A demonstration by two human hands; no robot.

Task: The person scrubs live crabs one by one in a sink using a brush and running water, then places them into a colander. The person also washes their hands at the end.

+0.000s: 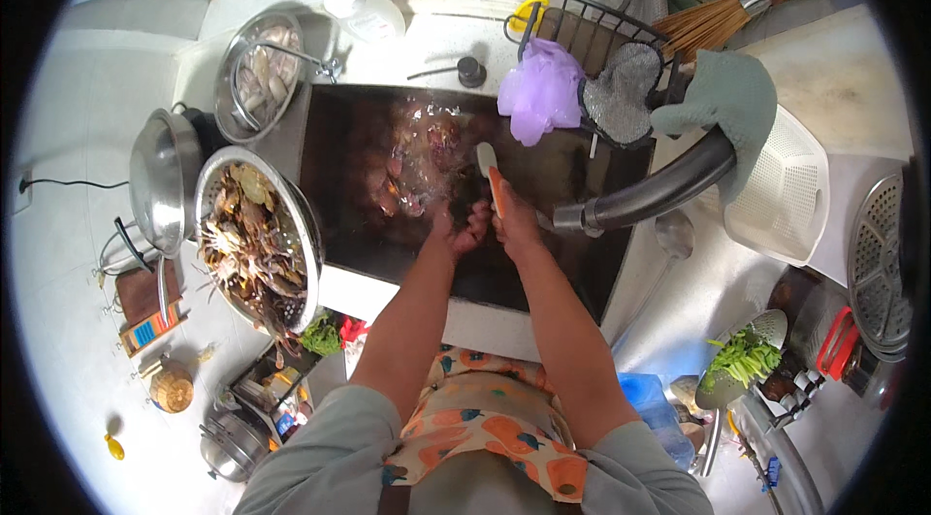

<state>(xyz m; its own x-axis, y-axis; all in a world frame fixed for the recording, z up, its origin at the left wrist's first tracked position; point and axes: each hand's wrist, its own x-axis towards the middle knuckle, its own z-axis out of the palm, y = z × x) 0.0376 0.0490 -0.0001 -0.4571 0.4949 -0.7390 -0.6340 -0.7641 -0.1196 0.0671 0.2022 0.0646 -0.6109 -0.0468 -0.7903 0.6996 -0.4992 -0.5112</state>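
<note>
My right hand [515, 218] grips the orange handle of a brush [494, 184] with a pale head, over the dark sink [349, 238]. Close beside it, my left hand [464, 228] has its fingers curled near a dark shape; whether it holds that cannot be made out. Beyond my hands, reddish, shiny pieces, perhaps shellfish, lie in the rippling water [418, 166]. To the left of the sink, a white-rimmed colander [313, 246] is heaped with crabs [251, 238], some legs hanging over its rim.
A metal bowl of squid-like seafood [269, 75] stands behind the colander, with the faucet [327, 69] reaching over it. A thick black pipe [654, 188] crosses the sink's right side. A purple plastic bag [542, 89] hangs from the wire rack [604, 9]. Right are a ladle [673, 235] and white basket [785, 202].
</note>
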